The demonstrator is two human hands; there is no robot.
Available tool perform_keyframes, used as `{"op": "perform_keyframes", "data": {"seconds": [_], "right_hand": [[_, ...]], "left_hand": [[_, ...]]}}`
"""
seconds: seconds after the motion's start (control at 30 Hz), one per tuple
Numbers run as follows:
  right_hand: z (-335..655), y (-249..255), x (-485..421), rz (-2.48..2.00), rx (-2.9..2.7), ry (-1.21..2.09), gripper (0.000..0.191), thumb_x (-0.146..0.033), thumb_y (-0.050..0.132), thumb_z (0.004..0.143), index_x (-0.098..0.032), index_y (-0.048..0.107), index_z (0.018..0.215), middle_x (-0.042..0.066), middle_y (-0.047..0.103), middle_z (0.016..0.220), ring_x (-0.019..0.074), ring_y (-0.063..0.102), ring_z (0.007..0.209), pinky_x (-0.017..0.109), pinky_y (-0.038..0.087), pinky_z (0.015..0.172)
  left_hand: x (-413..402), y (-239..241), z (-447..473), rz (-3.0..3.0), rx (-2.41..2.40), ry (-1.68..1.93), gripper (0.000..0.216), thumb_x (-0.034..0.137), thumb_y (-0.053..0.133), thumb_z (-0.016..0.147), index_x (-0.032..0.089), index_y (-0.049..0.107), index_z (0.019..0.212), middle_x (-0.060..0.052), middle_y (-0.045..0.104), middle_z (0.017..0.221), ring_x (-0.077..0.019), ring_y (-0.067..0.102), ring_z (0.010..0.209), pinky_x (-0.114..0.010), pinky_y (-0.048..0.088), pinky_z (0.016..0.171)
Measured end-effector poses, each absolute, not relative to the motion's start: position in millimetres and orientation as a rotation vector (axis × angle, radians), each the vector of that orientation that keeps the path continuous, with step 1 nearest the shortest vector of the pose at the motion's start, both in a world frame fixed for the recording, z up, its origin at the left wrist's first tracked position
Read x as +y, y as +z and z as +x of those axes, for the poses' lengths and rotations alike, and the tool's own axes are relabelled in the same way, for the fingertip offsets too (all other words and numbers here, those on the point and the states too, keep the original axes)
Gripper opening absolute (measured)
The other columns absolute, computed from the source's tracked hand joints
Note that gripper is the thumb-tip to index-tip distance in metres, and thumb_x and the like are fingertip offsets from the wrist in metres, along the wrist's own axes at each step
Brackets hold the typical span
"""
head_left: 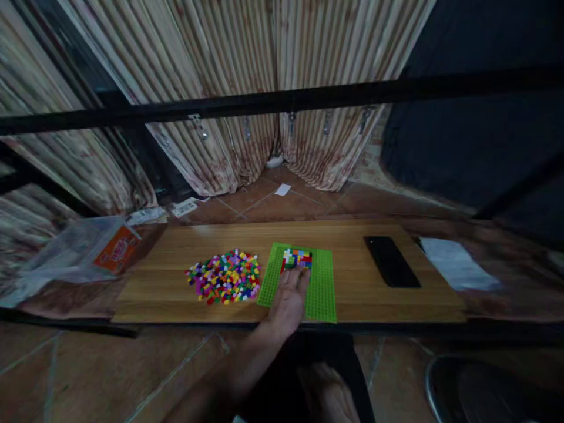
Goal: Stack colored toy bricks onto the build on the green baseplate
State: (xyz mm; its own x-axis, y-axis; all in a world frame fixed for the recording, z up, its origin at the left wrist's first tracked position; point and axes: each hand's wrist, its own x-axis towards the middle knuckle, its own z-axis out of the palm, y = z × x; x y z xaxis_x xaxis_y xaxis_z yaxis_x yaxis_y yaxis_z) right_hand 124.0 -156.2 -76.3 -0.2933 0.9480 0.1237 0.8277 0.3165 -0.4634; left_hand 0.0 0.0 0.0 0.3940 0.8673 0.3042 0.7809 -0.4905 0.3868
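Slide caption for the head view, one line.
Left hand at bricks on a green board, loose brick pile to the board's left.

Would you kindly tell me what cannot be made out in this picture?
In the head view:
Green board: a part is covered by the left hand.
Right hand: fingers lost in blur and dimness.
Orange label: print too small and blurred.
Metal-rimmed dark object: cut off by the bottom edge.

Table: brown, wooden
Bricks: loose multicoloured pile, left
Board: green, studded, beside the bricks
Slab: flat, black, right
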Motion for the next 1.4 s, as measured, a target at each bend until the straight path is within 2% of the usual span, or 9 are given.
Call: {"op": "perform_keyframes", "data": {"seconds": [0.1, 0.17, 0.33, 0.53, 0.73, 0.97, 1.2, 1.4], "right_hand": [[126.0, -72.9, -157.8, -1.593, -2.220, 0.529, 0.019, -0.014, 0.051, 0.091, -0.025, 0.063, 0.081, -0.002, 0.067, 0.076, 0.0130, 0.060, 0.070, 0.024, 0.036, 0.063], [127.4, -71.7, -158.6, -1.595, -2.230, 0.549, 0.019, -0.015, 0.050, 0.092, -0.026, 0.065, 0.086, -0.002, 0.067, 0.078, 0.0130, 0.061, 0.072, 0.024, 0.037, 0.064], [130.5, -75.1, -160.1, -1.516, -2.266, 0.479, 0.023, -0.020, 0.046, 0.095, -0.028, 0.067, 0.101, -0.001, 0.070, 0.083, 0.0150, 0.064, 0.075, 0.026, 0.041, 0.068], [131.7, -77.6, -158.4, -1.418, -2.282, 0.366, 0.032, -0.032, 0.036, 0.099, -0.026, 0.068, 0.101, 0.002, 0.072, 0.085, 0.0164, 0.065, 0.072, 0.028, 0.044, 0.066], [133.7, -78.7, -157.6, -1.392, -2.293, 0.251, 0.039, -0.036, 0.031, 0.100, -0.025, 0.069, 0.100, 0.003, 0.073, 0.086, 0.0172, 0.067, 0.074, 0.029, 0.047, 0.066], [134.6, -80.1, -155.6, -1.329, -2.306, 0.187, 0.042, -0.038, 0.029, 0.101, -0.025, 0.069, 0.098, 0.003, 0.074, 0.085, 0.0151, 0.067, 0.068, 0.027, 0.047, 0.062], [133.1, -74.6, -154.8, -1.337, -2.296, 0.158, 0.043, -0.038, 0.028, 0.101, -0.025, 0.069, 0.095, 0.002, 0.073, 0.079, 0.0143, 0.066, 0.065, 0.026, 0.047, 0.061], [131.1, -76.3, -156.0, -1.401, -2.291, 0.291, 0.032, -0.029, 0.037, 0.099, -0.026, 0.068, 0.098, 0.001, 0.072, 0.082, 0.0143, 0.066, 0.070, 0.025, 0.046, 0.064]], "left_hand": [[-18.4, 4.0, -6.7, 2.431, 1.445, 0.841, 0.065, 0.000, 0.040, 0.080, 0.023, 0.042, 0.141, -0.011, 0.046, 0.142, -0.0248, 0.044, 0.131, -0.044, 0.043, 0.107], [-31.0, 6.8, -20.2, 2.360, 1.504, 0.941, 0.058, 0.003, 0.042, 0.084, 0.023, 0.044, 0.139, -0.011, 0.050, 0.137, -0.0234, 0.048, 0.126, -0.042, 0.045, 0.105], [-57.7, 8.2, -86.2, 2.078, 1.862, 1.108, 0.036, 0.012, 0.045, 0.089, 0.021, 0.057, 0.121, -0.010, 0.060, 0.116, -0.0218, 0.057, 0.112, -0.040, 0.049, 0.099], [-70.5, 3.1, -147.5, 1.807, 2.144, 1.114, 0.018, 0.017, 0.050, 0.085, 0.017, 0.059, 0.101, -0.008, 0.062, 0.094, -0.0209, 0.063, 0.089, -0.036, 0.054, 0.081], [-68.3, 1.7, -144.6, 1.773, 2.195, 1.046, 0.018, 0.015, 0.051, 0.083, 0.018, 0.061, 0.097, -0.008, 0.063, 0.097, -0.0210, 0.063, 0.093, -0.034, 0.053, 0.082], [-45.6, 7.0, -140.9, 1.895, 2.230, 1.034, 0.025, 0.021, 0.053, 0.086, 0.018, 0.062, 0.110, -0.009, 0.063, 0.104, -0.0231, 0.060, 0.099, -0.038, 0.050, 0.090], [-25.1, 8.0, -139.3, 2.055, 2.350, 0.749, 0.018, 0.021, 0.054, 0.086, 0.019, 0.067, 0.098, -0.010, 0.066, 0.100, -0.0261, 0.059, 0.096, -0.044, 0.047, 0.091], [-22.4, 17.4, -132.5, 2.023, 2.216, 0.870, 0.016, 0.020, 0.052, 0.087, 0.019, 0.067, 0.091, -0.007, 0.069, 0.093, -0.0230, 0.063, 0.092, -0.039, 0.049, 0.087]]}}
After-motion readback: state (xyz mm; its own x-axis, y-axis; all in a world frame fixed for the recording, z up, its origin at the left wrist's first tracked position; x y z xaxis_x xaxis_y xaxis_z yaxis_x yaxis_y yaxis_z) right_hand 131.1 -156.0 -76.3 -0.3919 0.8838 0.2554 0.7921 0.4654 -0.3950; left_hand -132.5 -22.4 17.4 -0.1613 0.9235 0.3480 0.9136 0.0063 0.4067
